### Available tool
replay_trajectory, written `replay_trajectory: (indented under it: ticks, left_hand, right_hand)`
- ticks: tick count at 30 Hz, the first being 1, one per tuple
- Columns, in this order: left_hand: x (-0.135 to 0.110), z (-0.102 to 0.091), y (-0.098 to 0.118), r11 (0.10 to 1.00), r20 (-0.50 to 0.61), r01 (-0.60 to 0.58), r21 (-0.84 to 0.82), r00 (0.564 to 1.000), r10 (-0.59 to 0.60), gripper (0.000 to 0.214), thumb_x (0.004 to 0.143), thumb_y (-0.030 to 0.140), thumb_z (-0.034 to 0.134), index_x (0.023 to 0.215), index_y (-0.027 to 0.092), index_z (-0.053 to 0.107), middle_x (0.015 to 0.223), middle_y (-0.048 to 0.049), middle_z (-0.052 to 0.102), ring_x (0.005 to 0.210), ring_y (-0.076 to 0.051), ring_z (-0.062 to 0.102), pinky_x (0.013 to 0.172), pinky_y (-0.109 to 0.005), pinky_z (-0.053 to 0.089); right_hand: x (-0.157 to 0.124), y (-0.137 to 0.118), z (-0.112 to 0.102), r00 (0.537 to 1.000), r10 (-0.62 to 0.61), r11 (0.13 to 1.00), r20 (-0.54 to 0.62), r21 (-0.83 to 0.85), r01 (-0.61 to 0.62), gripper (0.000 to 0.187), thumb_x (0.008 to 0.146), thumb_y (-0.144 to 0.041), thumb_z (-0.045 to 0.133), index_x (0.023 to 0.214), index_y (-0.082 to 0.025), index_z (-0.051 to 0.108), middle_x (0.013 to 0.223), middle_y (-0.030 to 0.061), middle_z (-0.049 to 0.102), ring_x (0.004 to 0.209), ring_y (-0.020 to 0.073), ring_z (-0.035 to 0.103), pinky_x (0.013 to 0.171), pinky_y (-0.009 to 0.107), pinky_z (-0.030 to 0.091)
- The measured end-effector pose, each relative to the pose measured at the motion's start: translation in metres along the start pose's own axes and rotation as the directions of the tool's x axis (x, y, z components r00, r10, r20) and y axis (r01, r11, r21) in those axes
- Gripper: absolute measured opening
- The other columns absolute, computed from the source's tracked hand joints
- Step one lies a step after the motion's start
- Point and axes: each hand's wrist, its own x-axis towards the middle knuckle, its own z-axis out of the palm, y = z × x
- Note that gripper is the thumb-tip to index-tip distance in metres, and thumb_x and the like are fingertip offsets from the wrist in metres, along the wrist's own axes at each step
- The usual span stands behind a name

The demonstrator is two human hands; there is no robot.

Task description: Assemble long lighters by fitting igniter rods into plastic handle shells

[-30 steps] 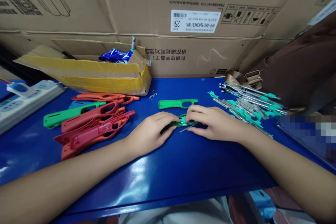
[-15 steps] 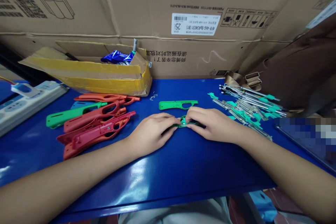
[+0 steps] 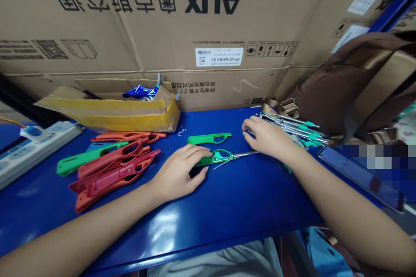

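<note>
My left hand (image 3: 182, 171) rests on a green plastic handle shell (image 3: 217, 156) on the blue table (image 3: 227, 207), fingers curled over its left end. A thin metal rod (image 3: 247, 154) sticks out of the shell to the right. My right hand (image 3: 264, 137) lies further right, at the edge of a pile of metal rods with teal plastic ends (image 3: 297, 127); its fingertips touch the pile, and I cannot see whether they hold one. A second green shell (image 3: 209, 139) lies just behind.
Red and green handle shells (image 3: 110, 162) are heaped at the left. A taped cardboard box (image 3: 110, 110) stands behind them, with a white power strip (image 3: 29, 147) at far left. Large cartons (image 3: 195, 30) wall the back; a brown bag (image 3: 354, 82) sits at right.
My right hand has left the green shell and moved right and back to the rod pile. The left hand stays on the shell. The camera has tilted up.
</note>
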Motion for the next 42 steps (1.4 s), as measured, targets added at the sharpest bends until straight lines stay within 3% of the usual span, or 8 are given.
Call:
replay_trajectory:
  ticks: [6,13,20,25,27,31,35,42]
  left_hand:
    - [0.002,0.0,0.001,0.998,0.003,0.04,0.04,0.999,-0.04,0.03,0.091,0.024,0.061,0.12,0.02,0.061,0.121,-0.0076,0.068,0.111,-0.025,0.062,0.1,-0.044,0.049]
    - [0.001,-0.001,0.001,0.998,0.011,0.05,0.037,0.999,-0.05,0.029,0.09,0.025,0.06,0.119,0.021,0.06,0.12,-0.0071,0.068,0.11,-0.025,0.061,0.098,-0.043,0.049]
    - [0.001,0.0,-0.001,0.999,0.015,0.05,0.016,0.999,-0.051,0.026,0.09,0.021,0.058,0.116,0.021,0.062,0.118,-0.0075,0.069,0.108,-0.026,0.062,0.097,-0.044,0.05]
    - [0.001,0.0,0.0,0.998,-0.058,0.052,-0.043,0.997,-0.055,0.028,0.09,0.025,0.064,0.117,0.021,0.062,0.116,-0.0071,0.07,0.108,-0.025,0.064,0.098,-0.044,0.051]
    - [0.0,0.0,0.001,0.993,-0.129,0.059,-0.101,0.989,-0.072,0.032,0.09,0.028,0.067,0.121,0.021,0.062,0.117,-0.0076,0.07,0.109,-0.024,0.064,0.099,-0.042,0.052]
    - [-0.003,0.004,0.004,0.964,-0.189,0.078,-0.256,0.973,-0.13,0.047,0.088,0.033,0.073,0.131,0.02,0.058,0.111,-0.0064,0.072,0.101,-0.02,0.069,0.093,-0.035,0.056]
    - [-0.004,0.008,0.007,0.921,-0.173,0.076,-0.382,0.973,-0.152,0.04,0.09,0.029,0.073,0.128,0.02,0.063,0.102,-0.0043,0.076,0.089,-0.016,0.073,0.086,-0.03,0.059]
    - [-0.001,0.008,0.005,0.774,-0.164,0.245,-0.584,0.898,-0.408,0.025,0.091,0.028,0.069,0.113,0.017,0.074,0.09,-0.0054,0.078,0.079,-0.018,0.073,0.077,-0.029,0.059]
  right_hand:
    - [0.011,0.042,-0.007,0.972,0.215,0.974,0.096,-0.093,-0.206,0.018,0.087,-0.023,0.057,0.103,-0.019,0.065,0.118,0.0131,0.064,0.099,0.0285,0.064,0.071,0.034,0.044]
    - [0.014,0.04,0.007,0.975,0.183,0.982,0.127,-0.061,-0.177,0.021,0.088,-0.037,0.063,0.101,-0.021,0.065,0.11,0.0112,0.065,0.102,0.0286,0.064,0.076,0.034,0.045]
    - [0.016,0.035,0.013,0.98,0.172,0.985,0.105,-0.037,-0.169,0.013,0.089,-0.031,0.063,0.084,-0.019,0.065,0.105,0.0129,0.066,0.096,0.029,0.065,0.075,0.035,0.045]
    - [0.009,0.011,0.004,1.0,0.018,0.999,0.004,0.038,-0.018,0.015,0.095,-0.031,0.058,0.104,-0.02,0.061,0.11,0.0076,0.069,0.094,0.0216,0.066,0.076,0.031,0.046]
    - [0.002,-0.007,0.003,0.974,-0.183,0.973,-0.136,0.117,0.199,0.016,0.097,-0.034,0.057,0.105,-0.021,0.062,0.108,0.0053,0.071,0.091,0.0202,0.067,0.074,0.03,0.047]
    - [-0.013,-0.04,0.01,0.813,-0.526,0.819,-0.25,0.108,0.564,0.018,0.1,-0.033,0.055,0.104,-0.019,0.066,0.099,0.0063,0.072,0.093,0.0204,0.065,0.077,0.031,0.048]
    - [-0.02,-0.055,0.022,0.667,-0.666,0.671,-0.334,0.124,0.731,0.021,0.102,-0.028,0.052,0.109,-0.015,0.067,0.099,0.0089,0.073,0.091,0.0204,0.064,0.078,0.033,0.05]
    - [-0.012,-0.043,0.025,0.758,-0.561,0.727,-0.334,0.239,0.643,0.021,0.095,-0.037,0.065,0.105,-0.019,0.068,0.098,0.0069,0.073,0.089,0.0207,0.063,0.08,0.035,0.047]
